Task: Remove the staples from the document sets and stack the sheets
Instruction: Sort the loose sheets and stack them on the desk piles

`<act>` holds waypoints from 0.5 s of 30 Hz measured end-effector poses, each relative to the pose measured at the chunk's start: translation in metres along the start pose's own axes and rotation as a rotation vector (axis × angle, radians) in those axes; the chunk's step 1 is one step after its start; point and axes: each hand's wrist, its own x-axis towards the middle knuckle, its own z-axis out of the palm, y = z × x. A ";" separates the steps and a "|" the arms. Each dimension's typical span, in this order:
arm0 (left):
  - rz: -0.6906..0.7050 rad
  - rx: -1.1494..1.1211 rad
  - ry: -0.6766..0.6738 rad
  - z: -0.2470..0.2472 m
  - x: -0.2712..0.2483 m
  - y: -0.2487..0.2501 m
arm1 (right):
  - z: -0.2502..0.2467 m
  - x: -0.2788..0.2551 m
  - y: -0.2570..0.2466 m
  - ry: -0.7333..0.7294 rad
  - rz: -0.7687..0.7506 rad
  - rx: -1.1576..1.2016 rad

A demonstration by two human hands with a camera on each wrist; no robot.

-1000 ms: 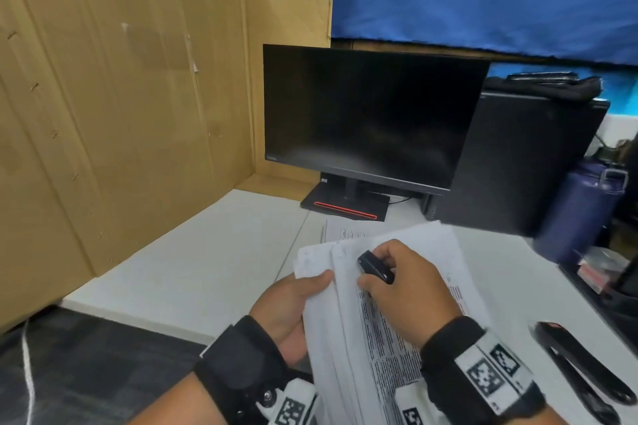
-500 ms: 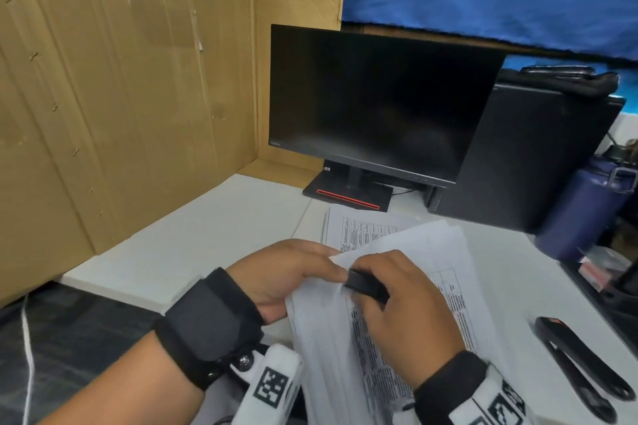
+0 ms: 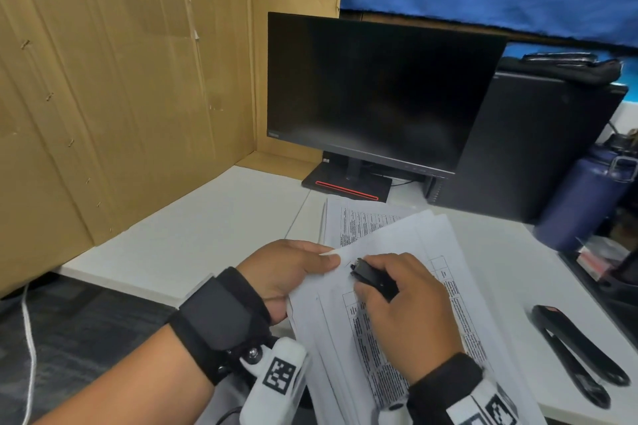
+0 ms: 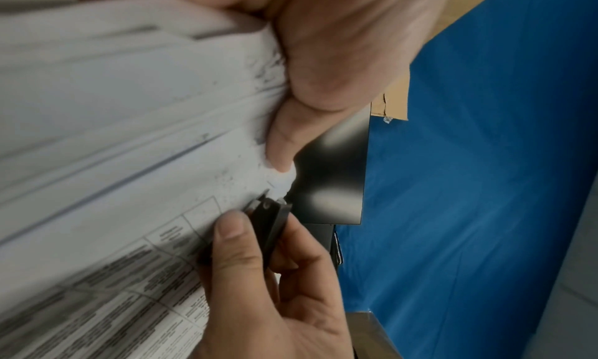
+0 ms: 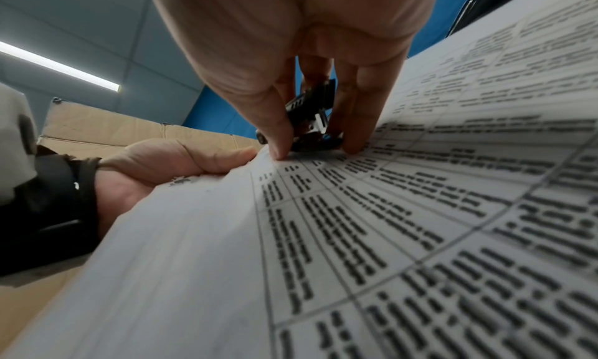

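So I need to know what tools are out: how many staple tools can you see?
2. A small black staple remover is pinched in the right hand at the papers' corner; a long black stapler lies on the desk to the right. Others may be hidden.

Office desk: monitor (image 3: 376, 90), computer tower (image 3: 528, 148), stapler (image 3: 580, 355).

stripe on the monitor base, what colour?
Red, on the black monitor base; clearest in the head view.
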 end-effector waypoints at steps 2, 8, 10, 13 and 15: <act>0.001 -0.024 -0.016 0.001 -0.001 0.000 | -0.002 0.002 -0.002 -0.003 0.014 0.009; 0.042 -0.057 -0.026 0.007 -0.004 -0.003 | -0.012 0.007 -0.007 0.004 0.031 -0.008; 0.079 -0.041 -0.025 0.011 -0.005 -0.005 | -0.014 0.008 -0.009 0.020 0.017 -0.031; 0.140 -0.026 0.004 0.015 -0.006 -0.010 | -0.015 0.008 -0.009 0.053 0.025 -0.010; 0.164 -0.023 0.028 0.018 -0.005 -0.013 | -0.014 0.007 -0.009 0.067 0.053 0.027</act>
